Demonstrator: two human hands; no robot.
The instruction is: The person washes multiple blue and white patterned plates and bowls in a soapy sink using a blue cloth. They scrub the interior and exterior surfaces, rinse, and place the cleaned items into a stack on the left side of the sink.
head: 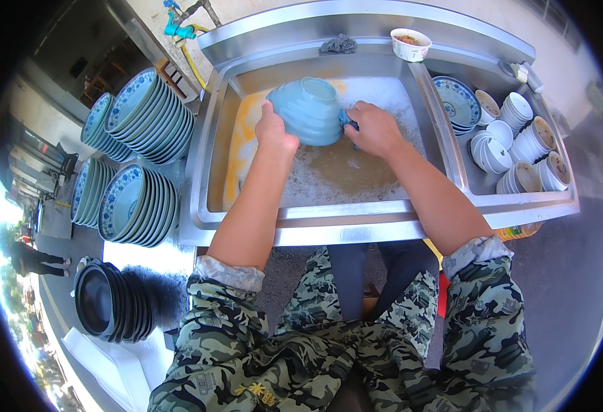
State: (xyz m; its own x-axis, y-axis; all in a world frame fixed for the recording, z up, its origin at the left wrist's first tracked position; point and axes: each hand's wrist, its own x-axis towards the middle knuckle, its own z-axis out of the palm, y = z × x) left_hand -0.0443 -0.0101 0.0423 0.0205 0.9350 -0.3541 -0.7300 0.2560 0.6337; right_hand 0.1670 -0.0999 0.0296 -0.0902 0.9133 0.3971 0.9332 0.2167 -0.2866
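Note:
A large light-blue bowl [309, 116] is tipped bottom-up over the soapy water, its foot ring facing the far side. My left hand [274, 129] grips its left side, thumb on the outer wall. In my right hand [372, 127] is a blue scrubbing cloth or pad [349, 119], pressed against the bowl's right side; most of it is hidden by the fingers. Beneath lies brown, foamy water [355, 165] in the large basin of a stainless steel sink [332, 212], with an orange film along its left side.
Tall stacks of blue-patterned bowls [149, 118] and black bowls [110, 301] stand left. The right basin holds patterned plates [456, 103] and stacked white bowls [518, 108], several soiled. A paper tub [410, 45] and a grey scourer [338, 45] sit on the back ledge, near a teal tap [178, 30].

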